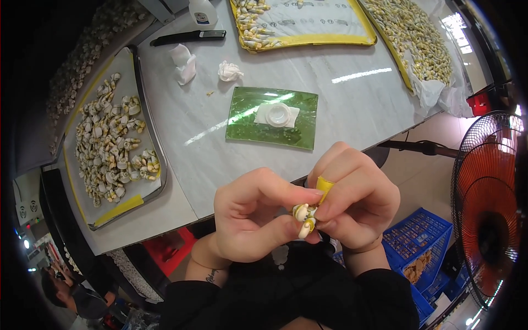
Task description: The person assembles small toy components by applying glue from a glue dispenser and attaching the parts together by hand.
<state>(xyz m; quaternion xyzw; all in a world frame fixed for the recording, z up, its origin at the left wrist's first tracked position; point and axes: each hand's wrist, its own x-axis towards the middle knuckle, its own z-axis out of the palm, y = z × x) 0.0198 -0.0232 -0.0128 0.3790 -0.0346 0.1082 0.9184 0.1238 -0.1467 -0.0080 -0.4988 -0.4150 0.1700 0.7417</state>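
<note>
Near the front edge of the table, a small white and yellow figurine (303, 213) is pinched between both my hands. My left hand (247, 212) has its thumb and index fingertip against one side of it. From the other side my right hand (357, 201) grips it with bent fingers, and a yellow wrap (324, 187) sits around one of those fingers. My fingertips cover part of the figurine. Beyond my hands lies a green plate (242, 129), bearing a small round white dish (279, 115) on a piece of white paper (260, 116).
Figurine-filled tray (148, 104) stands left; two yellow-edged trays, one (330, 40) at the back and one (404, 74) back right, hold small pieces. Crumpled tissue (230, 71), a black-handled knife (190, 37) and a white bottle (203, 12) lie beyond. A fan (489, 220) and blue crates (418, 242) are right.
</note>
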